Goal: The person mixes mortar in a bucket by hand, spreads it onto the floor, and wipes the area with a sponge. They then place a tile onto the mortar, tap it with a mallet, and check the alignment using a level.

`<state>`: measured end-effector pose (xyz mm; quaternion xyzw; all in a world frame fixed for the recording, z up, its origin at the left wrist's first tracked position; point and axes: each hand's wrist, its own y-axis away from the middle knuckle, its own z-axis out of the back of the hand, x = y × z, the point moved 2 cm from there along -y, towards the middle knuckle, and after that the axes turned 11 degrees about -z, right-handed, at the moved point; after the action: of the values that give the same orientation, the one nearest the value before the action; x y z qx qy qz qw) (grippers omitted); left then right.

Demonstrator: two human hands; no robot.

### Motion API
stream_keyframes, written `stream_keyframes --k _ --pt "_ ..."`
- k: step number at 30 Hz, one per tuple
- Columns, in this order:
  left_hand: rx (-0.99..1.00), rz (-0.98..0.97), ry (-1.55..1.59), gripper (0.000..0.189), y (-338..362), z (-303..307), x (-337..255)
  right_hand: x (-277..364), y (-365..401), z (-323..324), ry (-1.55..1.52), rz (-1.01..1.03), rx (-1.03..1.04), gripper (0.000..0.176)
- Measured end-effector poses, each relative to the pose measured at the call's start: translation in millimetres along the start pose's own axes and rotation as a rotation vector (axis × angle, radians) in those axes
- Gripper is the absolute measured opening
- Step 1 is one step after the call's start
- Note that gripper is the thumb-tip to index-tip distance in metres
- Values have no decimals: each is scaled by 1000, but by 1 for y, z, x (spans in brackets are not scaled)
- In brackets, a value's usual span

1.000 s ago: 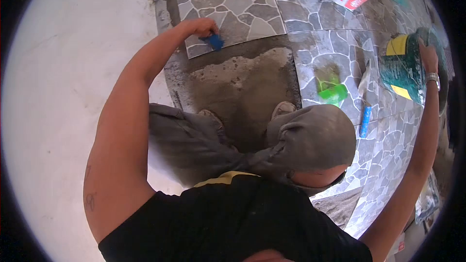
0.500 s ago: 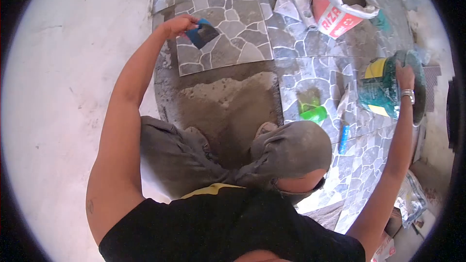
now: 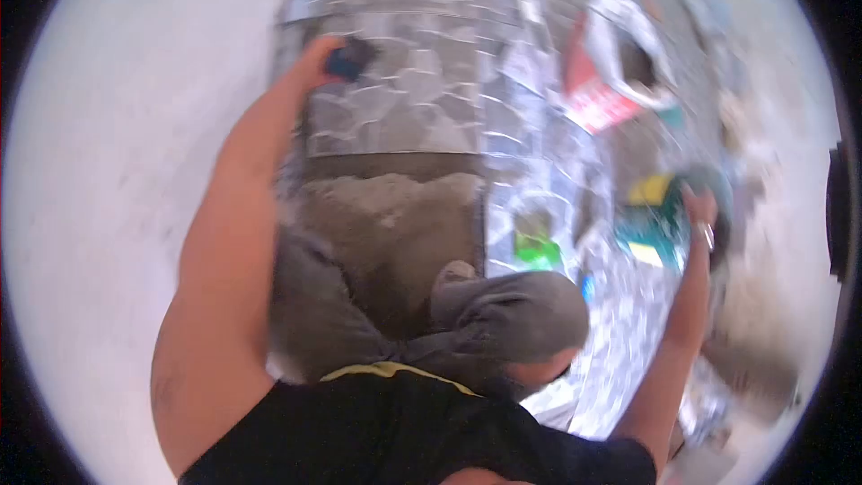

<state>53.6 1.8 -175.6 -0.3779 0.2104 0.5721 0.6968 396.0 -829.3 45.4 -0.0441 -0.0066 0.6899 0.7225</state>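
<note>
Much of the picture is smeared by motion. At the upper left, my left hand [image 3: 319,63] is closed around a blue-and-dark putty knife [image 3: 350,63], held over a stone-patterned floor tile [image 3: 417,121]. Far out on the right, my right hand [image 3: 700,207] grips a green bucket [image 3: 663,224] with yellow patches, at or near its rim. The bucket looks tipped on its side; its inside is not clear. Between my legs and that tile lies a bed of grey-brown mortar [image 3: 386,224].
A red-and-white sack [image 3: 594,101] with dark powder stands open at the upper right. A bright green object [image 3: 537,253] and a small blue item [image 3: 588,287] lie on the tiles to my right. Pale bare floor [image 3: 135,216] runs along the left.
The view has swung and blurred, so the sack, green object and mortar sit lower and further left. The bucket and my right hand appear lower and further in. Both hands keep their holds.
</note>
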Motion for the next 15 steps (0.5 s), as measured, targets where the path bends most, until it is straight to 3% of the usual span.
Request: stream_keyframes --k 1,2,3,5,6,7,8,9,10,15 --pt "-114 -220 -454 76 15 5 20 -1 5 3 35 -44 -3 71" --pt "-163 -183 -387 91 26 7 45 13 26 17 -25 -89 20 73" --pt "-211 -117 -221 91 34 3 43 -7 16 4 -115 38 11 74" --pt "-221 -101 -253 88 59 19 30 4 48 23 -109 77 65 75" --pt "-210 -168 -431 86 65 25 35 -9 47 14 -40 38 124 72" --pt "-76 72 58 67 61 29 27 -11 60 18 -8 24 126 64" --pt "-169 453 798 50 59 31 17 -11 75 27 -75 -18 198 60" --pt "-336 828 1136 39 59 35 3 -23 75 20 -83 8 108 59" --pt "-478 907 968 37 53 29 -24 -34 76 13 -88 46 24 58" --pt "-432 969 922 34 61 26 -8 -45 91 21 -96 94 81 56"
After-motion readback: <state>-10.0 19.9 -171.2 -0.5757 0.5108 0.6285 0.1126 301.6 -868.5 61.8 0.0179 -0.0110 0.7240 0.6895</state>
